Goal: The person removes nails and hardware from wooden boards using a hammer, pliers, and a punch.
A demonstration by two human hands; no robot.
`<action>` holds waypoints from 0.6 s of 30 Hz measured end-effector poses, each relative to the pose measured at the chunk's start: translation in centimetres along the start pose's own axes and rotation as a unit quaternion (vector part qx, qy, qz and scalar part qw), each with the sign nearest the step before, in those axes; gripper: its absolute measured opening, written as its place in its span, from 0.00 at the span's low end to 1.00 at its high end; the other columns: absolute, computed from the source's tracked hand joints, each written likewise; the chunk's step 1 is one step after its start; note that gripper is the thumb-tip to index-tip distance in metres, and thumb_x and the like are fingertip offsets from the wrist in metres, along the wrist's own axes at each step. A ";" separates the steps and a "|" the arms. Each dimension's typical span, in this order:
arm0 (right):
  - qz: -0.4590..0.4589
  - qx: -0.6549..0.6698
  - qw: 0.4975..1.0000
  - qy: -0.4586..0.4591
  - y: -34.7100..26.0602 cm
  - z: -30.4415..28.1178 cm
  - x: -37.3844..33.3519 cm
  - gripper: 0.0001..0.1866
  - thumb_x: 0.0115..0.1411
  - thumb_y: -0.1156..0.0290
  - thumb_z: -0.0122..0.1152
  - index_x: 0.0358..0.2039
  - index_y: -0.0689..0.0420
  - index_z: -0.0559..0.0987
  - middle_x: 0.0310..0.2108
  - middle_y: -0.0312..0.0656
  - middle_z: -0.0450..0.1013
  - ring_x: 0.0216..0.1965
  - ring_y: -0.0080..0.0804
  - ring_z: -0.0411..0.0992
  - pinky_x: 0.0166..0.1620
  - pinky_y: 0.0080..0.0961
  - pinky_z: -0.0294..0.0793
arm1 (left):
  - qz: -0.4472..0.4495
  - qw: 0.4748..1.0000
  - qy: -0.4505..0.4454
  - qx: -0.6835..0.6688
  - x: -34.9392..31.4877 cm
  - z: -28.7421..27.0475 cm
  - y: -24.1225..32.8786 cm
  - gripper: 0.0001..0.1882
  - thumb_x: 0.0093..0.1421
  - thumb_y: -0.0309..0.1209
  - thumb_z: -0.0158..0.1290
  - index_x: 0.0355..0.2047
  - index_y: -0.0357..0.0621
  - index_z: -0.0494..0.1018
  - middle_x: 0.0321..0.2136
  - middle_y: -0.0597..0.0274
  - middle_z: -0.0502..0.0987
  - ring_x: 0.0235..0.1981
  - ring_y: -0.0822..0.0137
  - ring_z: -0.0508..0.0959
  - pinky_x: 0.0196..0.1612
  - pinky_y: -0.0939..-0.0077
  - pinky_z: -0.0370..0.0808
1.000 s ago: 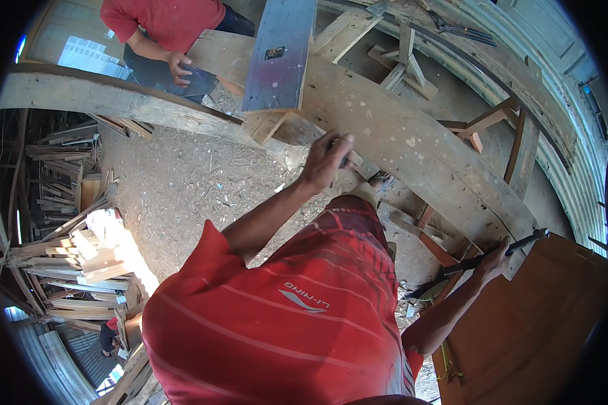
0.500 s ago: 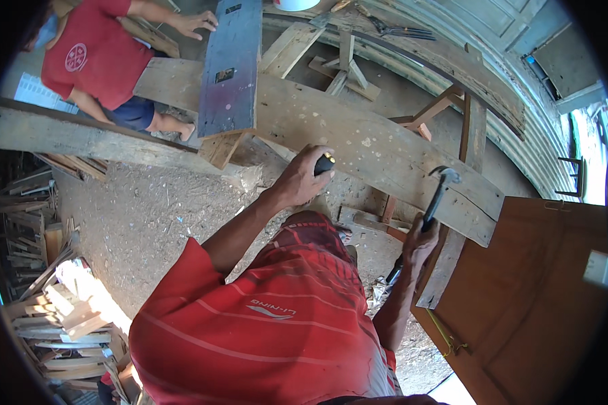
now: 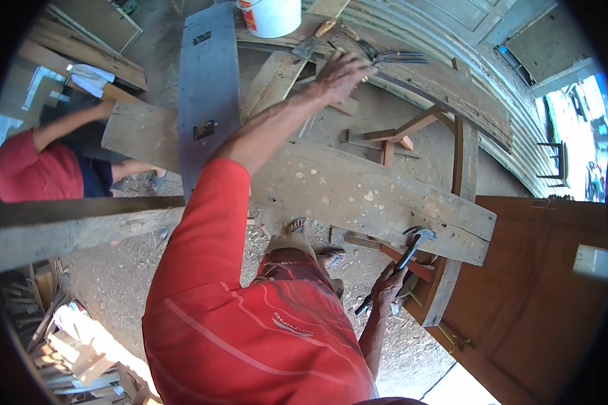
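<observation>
My right hand [image 3: 388, 285] is wrapped round the handle of a claw hammer [image 3: 408, 252]. The hammer's metal head lies over the near right edge of a long, paint-spotted plank [image 3: 331, 185]. Stretched out far ahead, my left hand [image 3: 344, 75] is over the tools on the far bench [image 3: 446, 88]. Its fingers are smeared by motion, and yellow bits show beside them; whether it grips anything is unclear. Just left of it is a scraper [image 3: 307, 47] with a flat blade and wooden handle. Dark-handled pincers or shears [image 3: 398, 57] lie to its right.
A grey-blue board [image 3: 209, 81] with cut slots crosses the plank at left. Behind it stands a white bucket [image 3: 270, 17]. A person in a red shirt [image 3: 47, 165] bends at far left. Brown panel [image 3: 520, 270] at right; scrap wood [image 3: 88, 364] at lower left.
My left hand has swung forward from the plank's near edge, where it held a black-handled tool with a yellow end, to the far bench. The hammer has moved left and nearer; the co-worker has shifted.
</observation>
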State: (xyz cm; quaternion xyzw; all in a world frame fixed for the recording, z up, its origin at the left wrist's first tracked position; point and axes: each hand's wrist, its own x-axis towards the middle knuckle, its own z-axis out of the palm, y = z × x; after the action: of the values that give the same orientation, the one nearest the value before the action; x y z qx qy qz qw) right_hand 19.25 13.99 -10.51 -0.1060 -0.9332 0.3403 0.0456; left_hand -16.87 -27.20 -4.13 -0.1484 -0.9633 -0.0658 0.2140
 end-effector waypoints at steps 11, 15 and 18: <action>0.113 -0.023 0.993 0.002 -2.9 1.3 0.1 0.14 0.72 0.64 0.51 0.41 0.64 0.67 0.25 0.54 0.65 0.26 0.50 0.63 0.32 0.47 0.63 | -0.064 0.997 -0.037 -0.008 4.5 6.1 -9.5 0.32 0.65 0.19 0.49 0.65 0.69 0.69 0.71 0.65 0.58 0.74 0.57 0.52 0.74 0.56 0.56; 0.020 -0.076 0.992 0.102 -1.7 2.7 -0.8 0.12 0.72 0.65 0.50 0.39 0.63 0.65 0.24 0.51 0.64 0.25 0.44 0.62 0.31 0.42 0.65 | -0.064 0.995 -0.039 -0.062 4.8 5.6 -8.2 0.33 0.60 0.26 0.57 0.66 0.61 0.69 0.72 0.60 0.56 0.73 0.54 0.51 0.73 0.53 0.57; 0.110 -0.001 0.994 0.012 -4.6 1.6 -0.1 0.13 0.71 0.65 0.48 0.38 0.64 0.65 0.25 0.50 0.65 0.25 0.43 0.64 0.30 0.41 0.65 | -0.061 0.996 -0.001 -0.061 4.2 5.8 -8.7 0.41 0.53 0.41 0.65 0.68 0.59 0.66 0.70 0.52 0.56 0.73 0.50 0.52 0.73 0.50 0.54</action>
State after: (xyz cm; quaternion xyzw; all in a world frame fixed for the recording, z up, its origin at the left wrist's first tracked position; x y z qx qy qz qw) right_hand 18.32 9.53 -8.80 -0.2124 -0.9156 0.3410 0.0191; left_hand -25.50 -33.31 -8.12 -0.1023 -0.9650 -0.1369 0.1989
